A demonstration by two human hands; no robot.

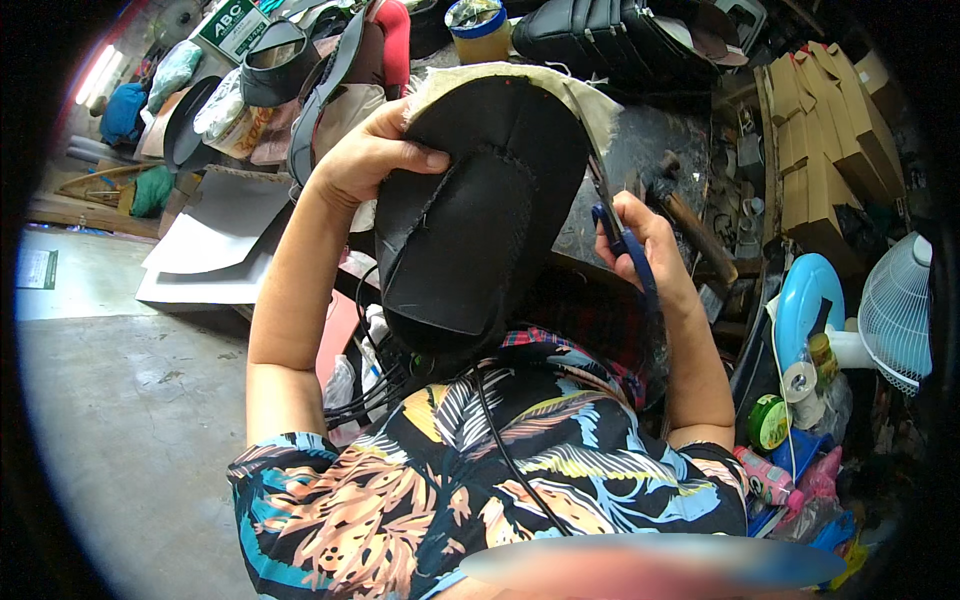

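A long, rounded black piece, leather-like with a stitched seam and a raised inner panel, is held up in front of my chest. Cream cloth with a frayed edge sticks out past its top and upper right rim. My left hand grips the piece at its upper left, thumb on the near face and fingers hidden behind. In my right hand is a pair of scissors with dark blue handles. Their blades point up along the piece's right rim, beside the cloth; whether they touch it I cannot tell.
A hammer lies on the dark work surface beyond my right hand. White sheets stand out at the left. At the back is a blue-lidded tub; cardboard pieces and a fan are at the right.
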